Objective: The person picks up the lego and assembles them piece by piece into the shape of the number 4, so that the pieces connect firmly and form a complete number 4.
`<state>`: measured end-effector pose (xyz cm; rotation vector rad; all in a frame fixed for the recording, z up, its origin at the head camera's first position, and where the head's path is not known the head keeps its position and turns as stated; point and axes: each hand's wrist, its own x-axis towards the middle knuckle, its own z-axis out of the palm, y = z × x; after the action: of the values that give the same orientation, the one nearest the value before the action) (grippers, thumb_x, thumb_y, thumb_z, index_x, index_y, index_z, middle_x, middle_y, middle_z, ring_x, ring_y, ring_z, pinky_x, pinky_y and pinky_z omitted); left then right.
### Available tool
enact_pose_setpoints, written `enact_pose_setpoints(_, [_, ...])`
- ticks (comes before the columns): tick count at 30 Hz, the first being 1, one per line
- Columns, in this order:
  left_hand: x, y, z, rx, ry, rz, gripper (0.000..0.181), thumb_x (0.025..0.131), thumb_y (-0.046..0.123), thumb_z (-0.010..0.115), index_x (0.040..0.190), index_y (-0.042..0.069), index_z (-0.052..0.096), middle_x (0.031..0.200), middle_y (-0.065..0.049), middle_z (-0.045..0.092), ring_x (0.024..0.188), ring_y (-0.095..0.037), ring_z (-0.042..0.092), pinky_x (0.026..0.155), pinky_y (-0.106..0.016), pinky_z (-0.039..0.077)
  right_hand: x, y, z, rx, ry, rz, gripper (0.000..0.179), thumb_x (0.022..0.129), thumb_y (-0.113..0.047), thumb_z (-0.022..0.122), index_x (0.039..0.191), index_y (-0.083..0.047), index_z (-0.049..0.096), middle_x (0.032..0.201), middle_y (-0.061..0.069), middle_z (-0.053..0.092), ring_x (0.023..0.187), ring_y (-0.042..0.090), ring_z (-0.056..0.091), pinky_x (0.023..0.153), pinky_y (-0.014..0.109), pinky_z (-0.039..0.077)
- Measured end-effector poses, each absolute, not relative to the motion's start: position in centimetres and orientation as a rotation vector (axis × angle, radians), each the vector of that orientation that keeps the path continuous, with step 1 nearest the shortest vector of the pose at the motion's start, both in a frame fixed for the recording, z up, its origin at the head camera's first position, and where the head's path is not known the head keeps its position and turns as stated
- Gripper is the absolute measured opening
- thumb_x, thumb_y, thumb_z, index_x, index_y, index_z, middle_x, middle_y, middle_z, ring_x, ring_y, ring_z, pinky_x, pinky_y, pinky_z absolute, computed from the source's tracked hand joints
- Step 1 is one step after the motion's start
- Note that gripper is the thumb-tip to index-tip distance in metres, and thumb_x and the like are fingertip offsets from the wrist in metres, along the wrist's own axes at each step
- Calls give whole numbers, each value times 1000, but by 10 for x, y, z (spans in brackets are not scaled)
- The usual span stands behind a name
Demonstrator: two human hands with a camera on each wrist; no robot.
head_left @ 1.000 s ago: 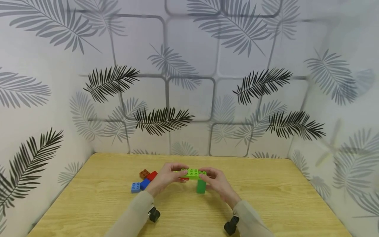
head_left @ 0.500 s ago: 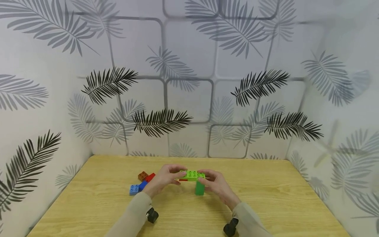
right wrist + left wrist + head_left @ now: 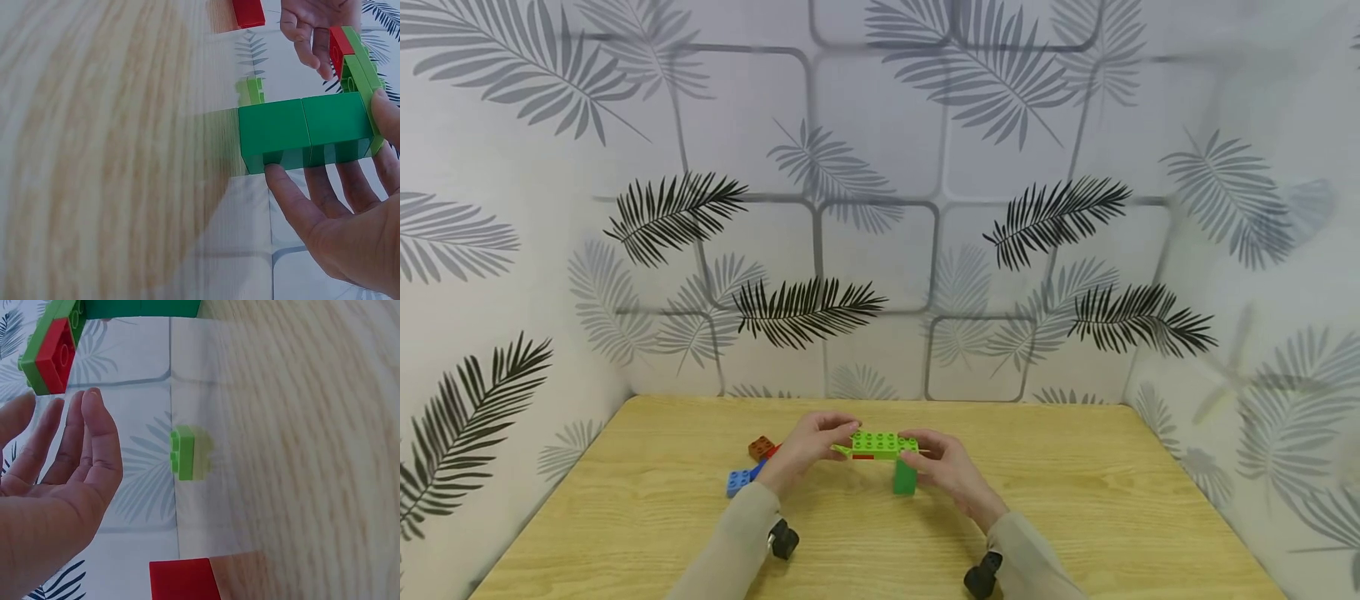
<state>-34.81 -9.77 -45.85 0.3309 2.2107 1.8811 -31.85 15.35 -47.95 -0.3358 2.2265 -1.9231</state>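
A stack of dark green toy building bricks [image 3: 275, 131] stands upright on the table, topped by light green studded bricks [image 3: 876, 444] that jut out to the left. Under the overhanging end sits a red brick [image 3: 56, 356]. My right hand [image 3: 951, 471] grips this brick structure from the right, thumb at the light green top and fingers along the dark green side. Just off the overhanging end, my left hand [image 3: 805, 446] has its fingers loosely bent with nothing in them. Behind it lies a separate light green brick [image 3: 183, 453] on the table.
Left of my left hand, loose bricks lie on the wooden table [image 3: 1037, 500]: an orange-brown one [image 3: 761, 448], a light blue one [image 3: 738, 482], a darker blue one [image 3: 759, 470] and a red one [image 3: 184, 579]. A patterned wall [image 3: 880, 250] rises behind the table.
My left hand has let go of the overhanging end and drawn back to the left, uncovering the separate light green brick. My right hand keeps its hold on the structure.
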Motion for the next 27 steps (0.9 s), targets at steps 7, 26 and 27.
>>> enact_pose_setpoints(7, [-354, -103, -465, 286, 2279, 1905, 24, 99, 12, 57, 119, 2, 67, 121, -20, 64, 104, -28, 64, 86, -46, 55, -319, 153, -478, -338, 2224, -1911, 49, 92, -29, 70, 136, -10, 58, 127, 14, 61, 105, 17, 63, 89, 44, 56])
enact_pose_setpoints(26, [-363, -102, -480, 439, 2701, 1280, 47, 78, -14, 55, 121, 0, 67, 134, -20, 58, 130, -42, 48, 101, -55, 44, -316, 153, -478, -355, 2243, -1897, 49, 94, -28, 67, 138, -9, 56, 126, 13, 61, 106, 19, 61, 90, 44, 55])
enact_pose_setpoints(27, [-362, -102, -480, 440, 2704, 1250, 47, 77, -13, 56, 121, 0, 67, 133, -20, 59, 130, -42, 48, 103, -55, 44, -316, 153, -479, -353, 2245, -1898, 48, 94, -28, 67, 137, -9, 56, 125, 12, 62, 105, 19, 62, 89, 43, 55])
